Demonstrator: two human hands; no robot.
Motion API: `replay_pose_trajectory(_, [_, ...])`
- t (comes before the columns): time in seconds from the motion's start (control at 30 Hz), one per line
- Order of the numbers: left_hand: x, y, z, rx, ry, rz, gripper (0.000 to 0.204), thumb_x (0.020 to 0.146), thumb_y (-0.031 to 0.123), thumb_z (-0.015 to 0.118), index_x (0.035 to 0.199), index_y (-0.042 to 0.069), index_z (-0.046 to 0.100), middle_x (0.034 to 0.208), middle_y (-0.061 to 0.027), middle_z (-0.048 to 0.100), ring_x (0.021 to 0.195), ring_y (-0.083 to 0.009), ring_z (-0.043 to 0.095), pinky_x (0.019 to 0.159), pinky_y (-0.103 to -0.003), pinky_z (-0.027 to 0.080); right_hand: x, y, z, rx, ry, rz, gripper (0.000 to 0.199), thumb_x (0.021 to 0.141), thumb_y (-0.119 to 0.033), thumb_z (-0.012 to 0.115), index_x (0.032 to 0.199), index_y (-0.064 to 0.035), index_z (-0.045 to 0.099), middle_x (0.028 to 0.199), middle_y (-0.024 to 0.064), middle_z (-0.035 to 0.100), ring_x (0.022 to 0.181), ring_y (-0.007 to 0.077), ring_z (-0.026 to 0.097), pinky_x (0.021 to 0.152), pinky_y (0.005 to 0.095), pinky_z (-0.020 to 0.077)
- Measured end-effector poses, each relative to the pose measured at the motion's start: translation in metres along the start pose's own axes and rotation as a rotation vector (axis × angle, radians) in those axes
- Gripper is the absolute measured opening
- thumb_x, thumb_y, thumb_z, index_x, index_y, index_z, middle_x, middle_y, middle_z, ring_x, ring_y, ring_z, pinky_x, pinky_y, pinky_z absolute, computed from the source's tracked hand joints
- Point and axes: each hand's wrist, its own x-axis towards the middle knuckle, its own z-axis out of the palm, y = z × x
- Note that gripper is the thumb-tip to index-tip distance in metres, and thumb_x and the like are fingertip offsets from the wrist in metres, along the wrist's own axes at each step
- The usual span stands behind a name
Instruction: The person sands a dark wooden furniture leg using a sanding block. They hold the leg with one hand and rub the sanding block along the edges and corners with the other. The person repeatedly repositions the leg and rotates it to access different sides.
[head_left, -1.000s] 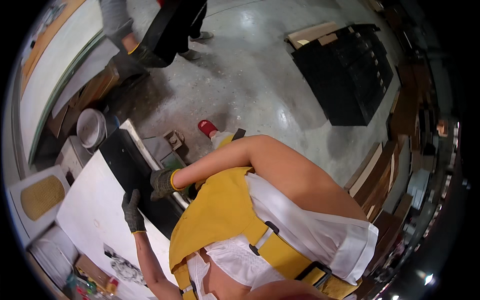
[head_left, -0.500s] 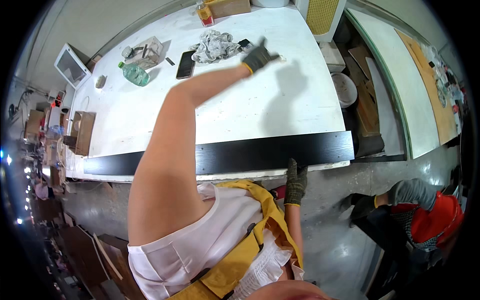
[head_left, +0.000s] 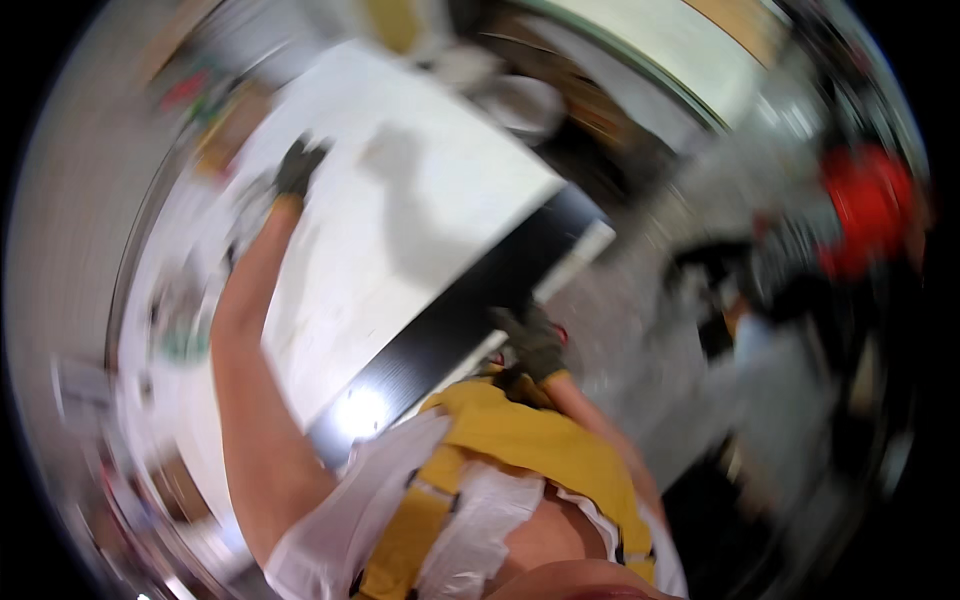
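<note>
The gloved left hand [head_left: 298,168], fingers spread, is over a white worktop [head_left: 350,290]; the gloved right hand [head_left: 530,338] meets a black board's [head_left: 455,308] near edge, too blurred to tell whether gripping.

The black board [head_left: 448,336] looks smooth and glossy, the apron [head_left: 525,428] matt cloth.

Black board [head_left: 465,315], white tabletop [head_left: 350,270]

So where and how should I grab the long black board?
Probably by its long near edge, mid-length, coming from your body's side: the black board is long, narrow and flat on the white table, along the rim nearest you.
</note>
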Motion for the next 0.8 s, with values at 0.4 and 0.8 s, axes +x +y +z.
replay_pose_trajectory(0.4, [-0.214,0.173,0.212,-0.194,-1.093,0.241,0.063,0.091,0.028,0.064,0.142,0.000,0.040,0.137,-0.0123,0.050,0.122,-0.0208,0.048,0.104,-0.032,0.037,-0.017,0.023,0.000,-0.044,0.149,0.180,0.097,0.072,-0.070,0.059,0.128,0.0080,0.047,0.114,0.0293,0.060,0.105,0.0411,0.060,0.089,0.0468,0.0461])
replay_pose_trajectory(0.8, [-0.189,0.150,0.217,-0.321,-1.266,-0.024,0.047,0.090,0.021,0.065,0.130,-0.001,0.053,0.121,-0.0089,0.061,0.107,-0.0175,0.057,0.096,-0.030,0.044,0.002,0.028,-0.016,0.184,0.266,0.215,0.093,0.069,-0.065,0.067,0.124,0.0071,0.050,0.113,0.0294,0.061,0.104,0.0386,0.061,0.089,0.0444,0.0478])
